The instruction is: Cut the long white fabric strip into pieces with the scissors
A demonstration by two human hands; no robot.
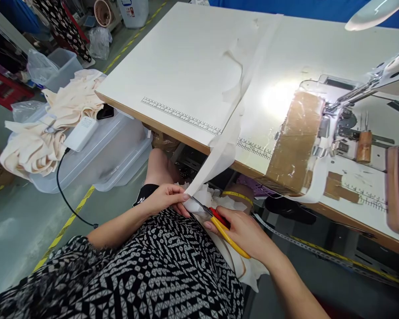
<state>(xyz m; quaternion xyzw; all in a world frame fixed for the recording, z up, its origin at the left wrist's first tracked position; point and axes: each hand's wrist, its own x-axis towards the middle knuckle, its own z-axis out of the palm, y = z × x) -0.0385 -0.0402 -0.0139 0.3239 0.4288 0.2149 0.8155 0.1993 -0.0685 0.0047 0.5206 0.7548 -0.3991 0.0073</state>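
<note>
Below the near edge of a white sewing table (pixel 186 57), scissors (pixel 232 243) meet a white strip (pixel 224 153).

Left of the table, a clear tub (pixel 103 150) bears cream cloth (pixel 76 99); right, a brown taped block (pixel 291 141) stands against the machine parts. The strip hangs over the near edge, pinched in the left hand's (pixel 171 199) fingertips; the right hand (pixel 244 228) grips the scissors, blades beside those fingertips. Ruler scales (pixel 182 116) line the near edge; print on the left's white power bank (pixel 82 134) and the far-left bin's label (pixel 129 11) is too small to read.
</note>
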